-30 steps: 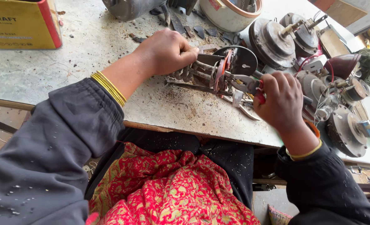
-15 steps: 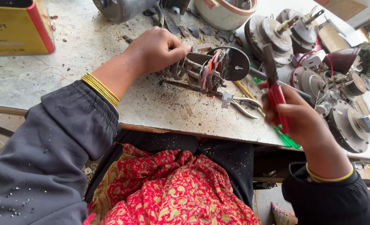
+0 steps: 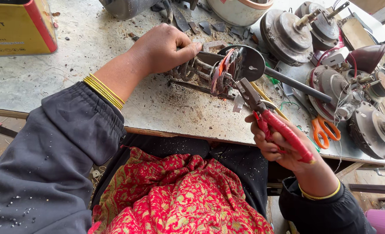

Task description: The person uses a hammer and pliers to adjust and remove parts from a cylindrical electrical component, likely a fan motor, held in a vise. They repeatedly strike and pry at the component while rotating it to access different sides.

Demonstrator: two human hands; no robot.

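The left arm, in a dark grey sleeve with thin yellow bangles (image 3: 105, 92) at the wrist, runs from the lower left of the frame up toward the centre. The left hand (image 3: 164, 48) lies knuckles-up on the pale, gritty stone worktop (image 3: 71, 82), its fingers curled shut around one end of a small dismantled motor part with copper-coloured coils and a round dark metal plate (image 3: 220, 69), which lies just above the middle of the frame.

The right arm comes in from the lower right, bent at the wrist. The right hand (image 3: 283, 145) is wrapped closed around the red-handled metal pliers (image 3: 268, 117), palm turned upward, thumb along the upper handle. The pliers slant up and left, their grey nose reaching the lower edge of the motor part; whether the tips actually grip anything there cannot be told.

At the right, orange-handled scissors (image 3: 326, 130) lie beside several round grey motor housings (image 3: 287, 34). A yellow tin box (image 3: 17, 26) sits in the upper left corner.
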